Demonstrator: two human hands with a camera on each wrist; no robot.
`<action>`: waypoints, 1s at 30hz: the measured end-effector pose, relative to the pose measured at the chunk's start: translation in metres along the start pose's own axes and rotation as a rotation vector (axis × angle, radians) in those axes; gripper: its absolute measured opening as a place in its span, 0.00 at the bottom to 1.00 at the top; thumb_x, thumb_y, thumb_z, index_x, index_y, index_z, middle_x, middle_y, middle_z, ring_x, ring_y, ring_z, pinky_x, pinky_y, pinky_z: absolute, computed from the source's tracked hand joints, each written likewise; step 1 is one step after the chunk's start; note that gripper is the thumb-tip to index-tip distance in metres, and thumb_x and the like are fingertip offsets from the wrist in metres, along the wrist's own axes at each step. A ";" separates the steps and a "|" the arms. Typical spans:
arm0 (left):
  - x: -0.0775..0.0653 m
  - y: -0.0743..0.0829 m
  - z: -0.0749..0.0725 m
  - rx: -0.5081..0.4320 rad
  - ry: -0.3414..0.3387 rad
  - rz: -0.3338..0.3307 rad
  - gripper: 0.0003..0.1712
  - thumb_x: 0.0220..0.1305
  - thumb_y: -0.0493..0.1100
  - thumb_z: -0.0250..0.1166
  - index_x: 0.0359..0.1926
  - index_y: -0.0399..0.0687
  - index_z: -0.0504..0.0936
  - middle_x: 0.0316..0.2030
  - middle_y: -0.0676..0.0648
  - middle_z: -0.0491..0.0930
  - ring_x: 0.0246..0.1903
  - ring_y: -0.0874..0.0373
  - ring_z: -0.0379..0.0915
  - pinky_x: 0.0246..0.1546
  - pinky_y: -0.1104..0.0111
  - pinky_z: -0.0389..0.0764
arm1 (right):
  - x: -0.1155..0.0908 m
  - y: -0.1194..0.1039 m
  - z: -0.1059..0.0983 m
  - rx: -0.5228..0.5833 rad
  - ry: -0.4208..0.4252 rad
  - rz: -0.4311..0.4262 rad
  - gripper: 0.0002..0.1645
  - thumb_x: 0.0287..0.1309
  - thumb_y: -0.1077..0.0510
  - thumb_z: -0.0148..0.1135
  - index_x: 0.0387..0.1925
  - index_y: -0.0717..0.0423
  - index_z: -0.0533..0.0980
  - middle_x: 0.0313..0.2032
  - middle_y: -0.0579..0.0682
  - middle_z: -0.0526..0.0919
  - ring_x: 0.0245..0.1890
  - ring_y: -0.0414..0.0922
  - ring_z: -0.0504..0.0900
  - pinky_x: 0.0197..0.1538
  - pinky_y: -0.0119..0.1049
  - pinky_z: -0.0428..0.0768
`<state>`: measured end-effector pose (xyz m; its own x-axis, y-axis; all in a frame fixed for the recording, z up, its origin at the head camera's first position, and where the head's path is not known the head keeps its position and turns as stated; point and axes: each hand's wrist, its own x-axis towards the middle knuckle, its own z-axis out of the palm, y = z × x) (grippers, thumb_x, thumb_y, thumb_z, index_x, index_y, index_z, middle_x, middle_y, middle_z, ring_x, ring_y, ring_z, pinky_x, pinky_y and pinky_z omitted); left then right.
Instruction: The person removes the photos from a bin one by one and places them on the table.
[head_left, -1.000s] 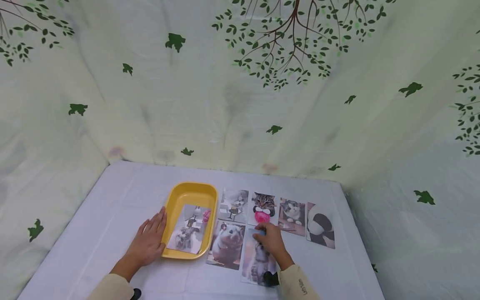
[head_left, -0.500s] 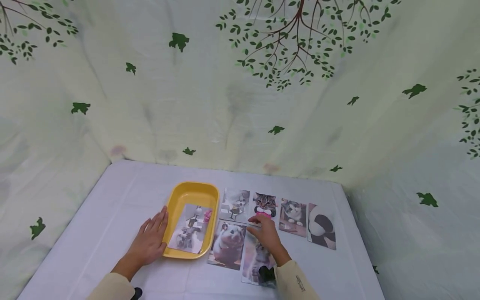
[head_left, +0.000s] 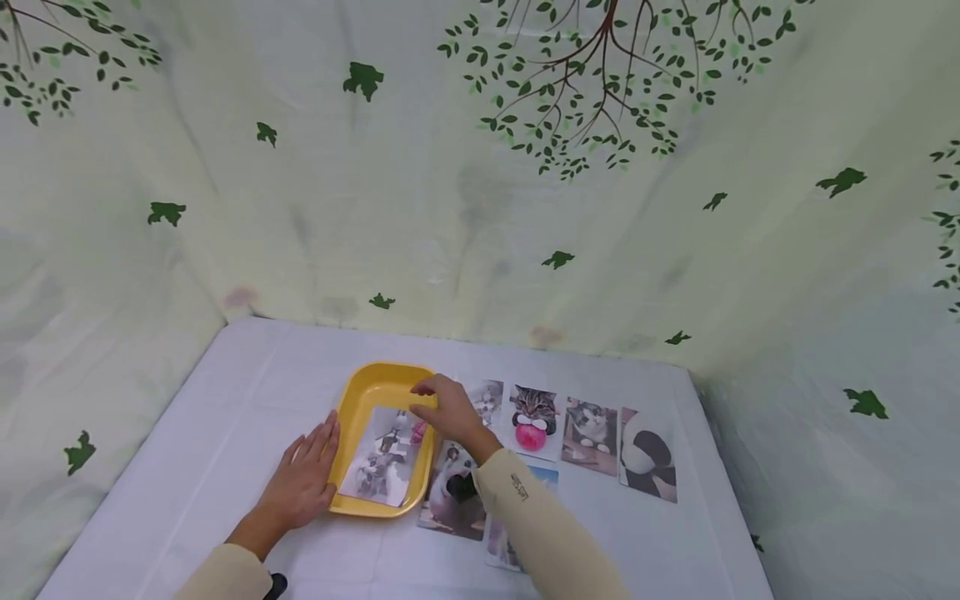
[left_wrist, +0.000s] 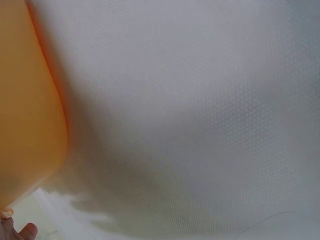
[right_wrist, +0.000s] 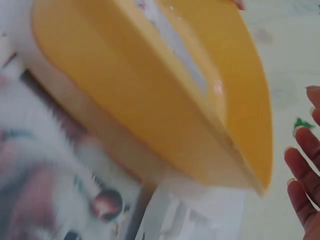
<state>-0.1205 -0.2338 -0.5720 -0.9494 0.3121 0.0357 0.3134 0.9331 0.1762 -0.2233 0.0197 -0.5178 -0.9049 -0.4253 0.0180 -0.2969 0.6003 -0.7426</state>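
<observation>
A yellow tray [head_left: 367, 388] stands left of the middle of the table in the head view. My left hand [head_left: 303, 471] rests along its left rim with straight fingers. Over the right rim hovers my right hand [head_left: 455, 417], thumb apart from the fingers and nothing between them. Its spread fingers [right_wrist: 304, 165] show at the right of the right wrist view. Inside the tray lies a picture card [head_left: 375, 467] of grey animals. Beside the tray, a hamster photo card [head_left: 450, 515] is partly covered by my right wrist's black camera; a kitten photo card [head_left: 501, 546] is mostly under the sleeve.
Along the back row lie a card with grey animals [head_left: 492, 398], partly behind my hand, a tabby cat card [head_left: 534, 417], a grey-and-white cat card [head_left: 590, 433] and a black-and-white animal card [head_left: 648, 454]. A white cloth covers the table [head_left: 285, 358]; leaf-patterned curtains [head_left: 450, 208] surround it.
My right hand has moved from over the kitten card, leftward and away from me, to the tray's right rim. My left hand has stayed on the tray's left rim.
</observation>
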 end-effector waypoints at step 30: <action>-0.002 -0.003 0.003 0.004 0.052 0.030 0.46 0.54 0.42 0.58 0.71 0.28 0.51 0.73 0.37 0.47 0.68 0.38 0.51 0.65 0.44 0.52 | 0.044 -0.008 0.081 -0.101 -0.089 0.372 0.29 0.48 0.52 0.74 0.53 0.52 0.78 0.44 0.44 0.82 0.49 0.45 0.76 0.58 0.43 0.65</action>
<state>-0.1190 -0.2366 -0.5758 -0.9393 0.3305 0.0918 0.3418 0.9242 0.1703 -0.2361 -0.0595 -0.5652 -0.9278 -0.2207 -0.3009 0.0133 0.7863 -0.6177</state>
